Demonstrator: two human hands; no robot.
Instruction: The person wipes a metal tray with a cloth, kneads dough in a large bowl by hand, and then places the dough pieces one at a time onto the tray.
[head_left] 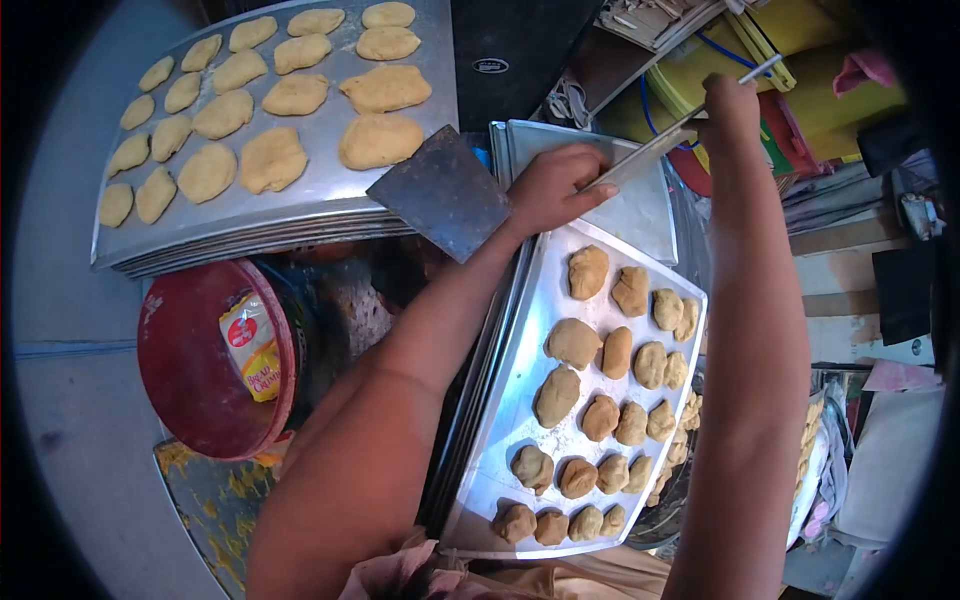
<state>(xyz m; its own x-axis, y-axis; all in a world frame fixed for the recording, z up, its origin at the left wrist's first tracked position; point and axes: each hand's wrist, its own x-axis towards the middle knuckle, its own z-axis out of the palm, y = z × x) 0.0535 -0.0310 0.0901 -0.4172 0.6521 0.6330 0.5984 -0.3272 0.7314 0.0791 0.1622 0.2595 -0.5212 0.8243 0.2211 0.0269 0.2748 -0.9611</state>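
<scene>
My left hand [565,185] grips the near end of a thin metal baking tray [645,153], seen almost edge-on, its thumb along the rim. Higher up at the right, my right hand [730,105] is closed around the tray's far end. Below the hands lies another baking tray [480,510] with rows of dough balls [575,342], larger on the left and smaller on the right. A flat empty tray [640,215] is behind it. Beside my left wrist is a dark, square metal plate [440,195], overlapping the corner of the left tray stack.
At upper left, a stack of trays [190,235] bears flattened dough pieces [298,95]. Under it stands a red tub [180,400] containing a bread crumbs packet [250,345]. A black box [510,40] stands at the back. Yellow and red containers [830,60] are at upper right.
</scene>
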